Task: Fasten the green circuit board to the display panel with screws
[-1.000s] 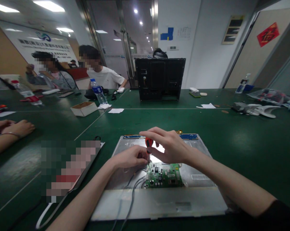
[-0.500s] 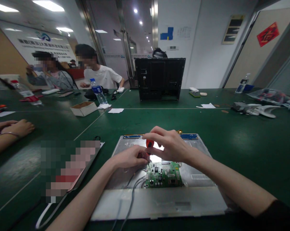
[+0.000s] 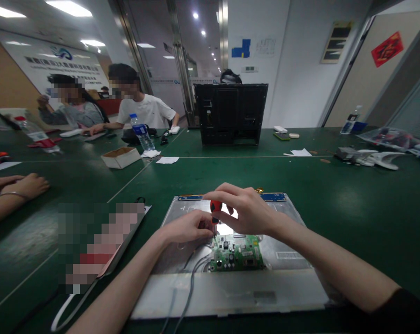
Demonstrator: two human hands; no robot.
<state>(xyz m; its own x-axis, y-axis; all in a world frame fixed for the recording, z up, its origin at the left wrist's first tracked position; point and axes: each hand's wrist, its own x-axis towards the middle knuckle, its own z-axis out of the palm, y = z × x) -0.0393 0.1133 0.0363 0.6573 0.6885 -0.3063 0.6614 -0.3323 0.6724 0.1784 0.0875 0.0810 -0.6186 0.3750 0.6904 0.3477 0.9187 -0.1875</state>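
Screwdriver (image 3: pixel 216 208) upright, tip at circuit board's (image 3: pixel 237 253) 10 o'clock corner | your right hand (image 3: pixel 246 211) clamps handle | left hand (image 3: pixel 189 227) pinches shaft, touching.

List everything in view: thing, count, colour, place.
table: 1, green, under everything
metal panel: 1, silver, near centre
circuit board: 1, green, on the panel
cables: several, grey, left of the board
screwdriver: 1, red handle, upright at the board's corner
monitor shell: 1, black, far centre
cardboard box: 1, white, far left
water bottle: 1, clear, blue cap, behind the box
seated people: 2, far left
co-worker's hands: 2, left edge
left hand: 1, at the screwdriver's shaft
right hand: 1, on the handle
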